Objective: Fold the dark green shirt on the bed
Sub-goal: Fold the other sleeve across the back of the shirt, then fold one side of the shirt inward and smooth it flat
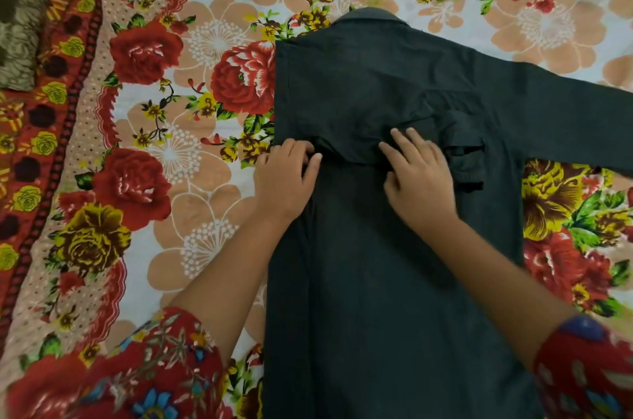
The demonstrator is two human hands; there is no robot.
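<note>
No legible text, label, brand mark, number or sign appears anywhere in the head view. The dark green shirt [394,230] presents plain fabric only — no tag or printed marking can be read on it. The bedsheet [205,41] and the sleeves [164,367] carry floral patterns only — no lettering or numerals.

light: soft, even, moderately bright | shadows: faint, beside the forearms | glare: nil | blur: slight on right hand [419,179] and sleeves at bottom corners | distortion: wide-angle bending at edges | shirt [394,281] detail: murky
</note>
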